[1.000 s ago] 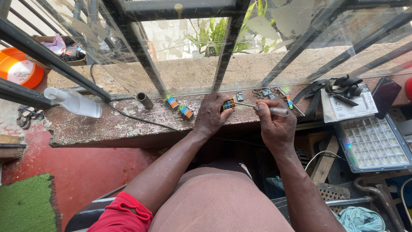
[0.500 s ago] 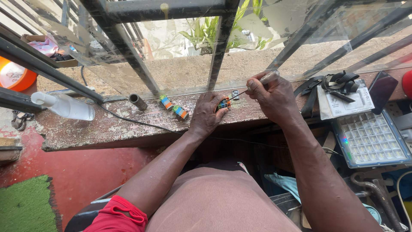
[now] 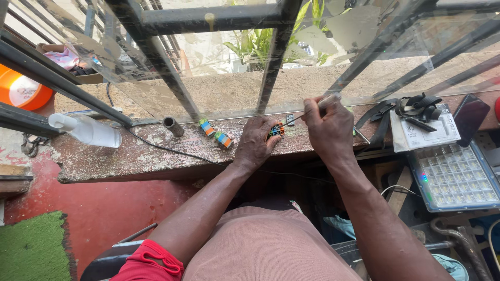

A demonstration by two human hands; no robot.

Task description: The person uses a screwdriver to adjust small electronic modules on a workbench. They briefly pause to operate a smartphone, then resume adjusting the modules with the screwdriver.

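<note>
My left hand [image 3: 256,141] rests on the worn concrete ledge [image 3: 130,158] and pinches a small dark part with orange and blue bits [image 3: 276,130]. My right hand [image 3: 329,125] grips a thin tool with a pale handle [image 3: 317,107], its tip angled down-left to that part. A small dark chip [image 3: 290,119] lies just behind the tool tip. Two small blue-and-orange parts [image 3: 216,133] lie on the ledge left of my left hand, beside a short grey tube [image 3: 172,126].
A white plastic bottle [image 3: 86,130] lies at the ledge's left end, a black wire [image 3: 166,148] running past it. Metal window bars [image 3: 156,57] rise behind the ledge. Right: a black strap on a white packet [image 3: 419,125], a dark phone [image 3: 470,118], an LED panel [image 3: 455,177].
My right hand has lifted from the ledge and brought the tool up, its tip now meeting the part in my left hand. The left hand has stayed in place.
</note>
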